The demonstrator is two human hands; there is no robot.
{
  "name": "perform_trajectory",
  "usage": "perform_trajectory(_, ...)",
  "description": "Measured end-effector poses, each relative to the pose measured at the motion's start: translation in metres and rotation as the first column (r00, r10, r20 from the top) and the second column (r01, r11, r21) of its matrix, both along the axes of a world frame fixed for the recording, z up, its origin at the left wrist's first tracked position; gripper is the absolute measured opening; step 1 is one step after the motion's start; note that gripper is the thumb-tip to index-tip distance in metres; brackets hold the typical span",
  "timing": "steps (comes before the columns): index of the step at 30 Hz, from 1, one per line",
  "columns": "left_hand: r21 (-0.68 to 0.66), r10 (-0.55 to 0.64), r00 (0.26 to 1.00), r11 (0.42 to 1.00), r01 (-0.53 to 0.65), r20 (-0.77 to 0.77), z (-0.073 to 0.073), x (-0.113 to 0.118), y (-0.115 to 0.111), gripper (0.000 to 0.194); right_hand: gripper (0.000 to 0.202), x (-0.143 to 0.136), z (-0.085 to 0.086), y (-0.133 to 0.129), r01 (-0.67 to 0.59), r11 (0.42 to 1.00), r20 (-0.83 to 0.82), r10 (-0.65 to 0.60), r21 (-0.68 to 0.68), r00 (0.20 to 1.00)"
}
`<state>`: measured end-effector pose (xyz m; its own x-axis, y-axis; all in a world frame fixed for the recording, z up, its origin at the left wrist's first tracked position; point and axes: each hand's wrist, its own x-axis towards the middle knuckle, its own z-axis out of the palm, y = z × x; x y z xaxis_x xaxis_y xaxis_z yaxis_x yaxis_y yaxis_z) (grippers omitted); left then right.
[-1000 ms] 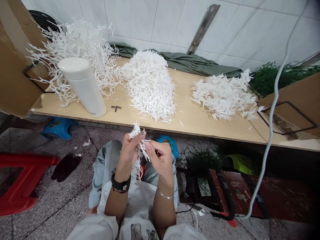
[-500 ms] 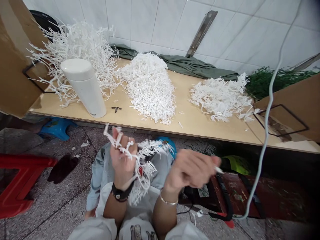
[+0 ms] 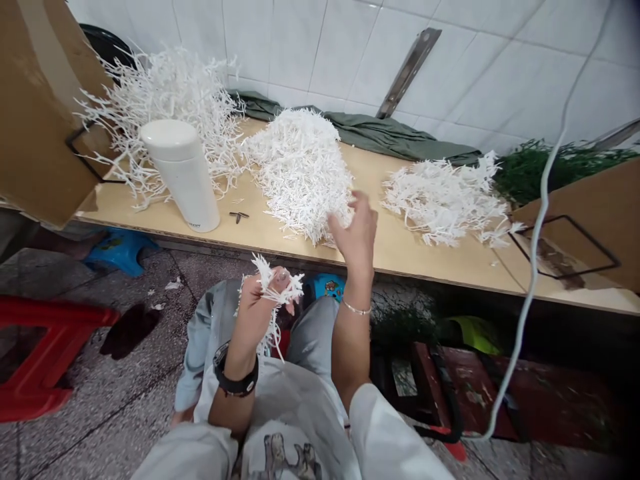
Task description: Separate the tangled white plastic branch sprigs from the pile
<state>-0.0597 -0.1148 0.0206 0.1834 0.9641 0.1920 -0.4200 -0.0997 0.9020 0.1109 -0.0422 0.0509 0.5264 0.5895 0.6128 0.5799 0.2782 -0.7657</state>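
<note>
The right hand [image 3: 357,235] has left the lap and now reaches to the middle white pile [image 3: 303,170] on the tabletop [image 3: 395,257], fingers spread; contact is unclear. The left hand [image 3: 255,303] pinches the white strand bundle [image 3: 295,288] near, over the lap. Work seemingly shifts from bundle to pile.

Okay, so much white lol: bristly strands [image 3: 263,269], middle pile [image 3: 303,173] and bottle [image 3: 186,185] are all plain white. Tabletop [image 3: 373,170] is tan, cloth [image 3: 400,136] dull olive green, stool [image 3: 37,357] bright red. Speckled grey floor [image 3: 123,403], faded blue jeans [image 3: 316,337], white shirt [image 3: 300,393] with a brownish print.
</note>
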Motion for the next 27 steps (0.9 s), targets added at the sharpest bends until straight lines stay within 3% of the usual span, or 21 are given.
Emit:
perform_trajectory(2,-0.018,0.034,0.996,0.999,-0.035,-0.078,0.002,-0.005,-0.002,0.043,0.022,-0.002,-0.005,0.007,0.001,0.985,0.095,0.015,-0.17,0.995)
perform_trajectory(4,-0.039,0.046,0.993,0.998,-0.05,-0.107,0.003,-0.008,-0.002,0.044,0.018,-0.013,-0.007,-0.008,-0.088,0.987,0.046,0.094,-0.131,0.994)
perform_trajectory(5,-0.041,0.045,0.993,0.998,-0.049,-0.108,0.002,-0.009,-0.001,0.045,0.018,-0.02,-0.007,-0.02,-0.194,0.976,0.004,0.195,-0.096,0.981)
perform_trajectory(6,-0.036,0.045,0.994,0.998,-0.049,-0.102,0.001,-0.01,0.001,0.046,0.024,-0.029,-0.007,-0.033,-0.335,0.939,-0.035,0.334,-0.073,0.942)
perform_trajectory(8,-0.017,0.062,0.995,0.998,-0.064,-0.077,-0.003,-0.012,0.003,0.046,0.039,-0.046,-0.006,-0.058,-0.625,0.78,-0.059,0.624,-0.014,0.78)
perform_trajectory(9,-0.014,0.076,0.995,0.997,-0.077,-0.066,-0.006,-0.012,0.004,0.045,0.044,-0.052,-0.007,-0.067,-0.713,0.701,-0.037,0.713,0.014,0.7)
perform_trajectory(10,-0.015,0.093,0.994,0.995,-0.094,-0.054,-0.008,-0.013,0.005,0.045,0.046,-0.058,-0.007,-0.074,-0.753,0.657,-0.001,0.753,0.03,0.658)
perform_trajectory(11,-0.019,0.111,0.993,0.994,-0.112,-0.044,-0.01,-0.014,0.005,0.045,0.046,-0.062,-0.007,-0.079,-0.755,0.655,0.038,0.754,0.022,0.655)
perform_trajectory(14,-0.009,0.203,0.979,0.979,-0.204,-0.026,-0.011,-0.016,0.003,0.043,0.041,-0.066,-0.009,-0.082,-0.673,0.73,0.122,0.683,-0.121,0.72)
perform_trajectory(17,0.071,0.259,0.964,0.965,-0.254,-0.065,-0.007,-0.016,0.001,0.032,0.039,-0.065,-0.009,-0.08,-0.626,0.741,0.199,0.669,-0.241,0.716)
perform_trajectory(20,0.159,0.247,0.964,0.96,-0.229,-0.103,-0.002,-0.014,0.001,0.029,0.037,-0.065,-0.008,-0.078,-0.6,0.757,0.248,0.652,-0.258,0.716)
perform_trajectory(23,0.206,0.222,0.964,0.96,-0.19,-0.149,0.001,-0.016,0.005,0.04,0.032,-0.067,-0.008,-0.077,-0.572,0.779,0.285,0.626,-0.256,0.726)
perform_trajectory(27,0.388,0.318,0.9,0.902,-0.191,-0.297,0.002,-0.022,0.012,0.041,0.024,-0.07,-0.011,-0.077,-0.556,0.779,0.274,0.624,-0.289,0.732)
